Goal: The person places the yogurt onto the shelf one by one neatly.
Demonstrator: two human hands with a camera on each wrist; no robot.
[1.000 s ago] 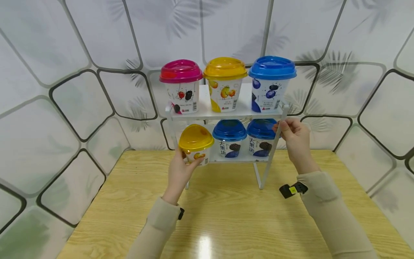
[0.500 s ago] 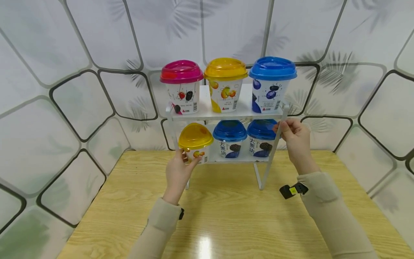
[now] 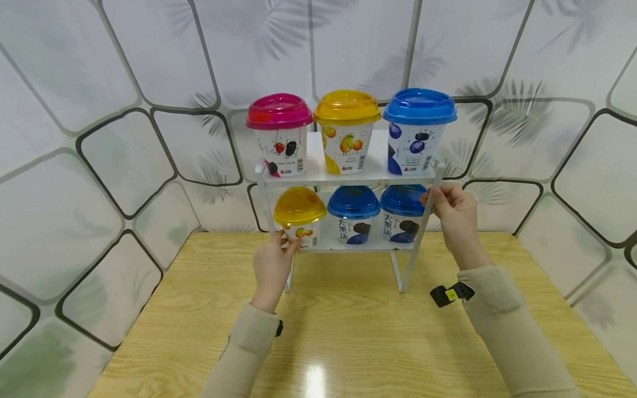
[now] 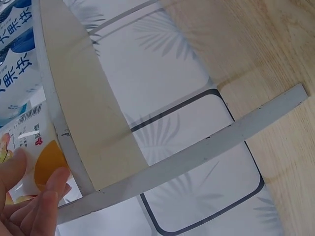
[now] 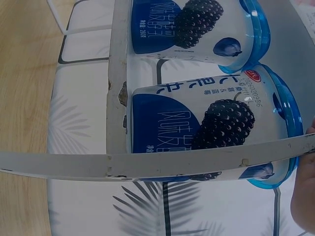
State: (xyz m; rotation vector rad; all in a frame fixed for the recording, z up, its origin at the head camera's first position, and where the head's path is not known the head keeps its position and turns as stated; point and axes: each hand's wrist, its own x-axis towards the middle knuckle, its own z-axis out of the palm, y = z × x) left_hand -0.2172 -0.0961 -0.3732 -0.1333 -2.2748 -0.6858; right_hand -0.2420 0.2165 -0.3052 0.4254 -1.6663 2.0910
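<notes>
A white two-tier rack [image 3: 328,178] holds fruit yogurt cups. My left hand [image 3: 272,268] grips the lower part of a yellow-lidded yogurt cup [image 3: 300,207] at the left end of the lower shelf. In the left wrist view, thumb and fingers [image 4: 55,183] are round the cup's printed side, close to the shelf edge. The cup looks upright. My right hand [image 3: 455,215] pinches the rack's right side post beside a blue-lidded cup [image 3: 402,215]. Another blue-lidded cup [image 3: 354,213] stands in the middle. Only part of the right hand shows in the right wrist view.
On the upper shelf stand a pink-lidded cup [image 3: 280,132], a larger yellow-lidded cup [image 3: 346,130] and a large blue-lidded cup [image 3: 419,130]. The rack's thin legs [image 3: 402,273] rest on a wooden table [image 3: 348,331]. A patterned wall covering [image 3: 124,66] rises behind.
My left hand has moved the yellow-lidded cup slightly up and back onto the lower shelf, and its grip has shifted lower and leftward on it. The right hand stays on the post.
</notes>
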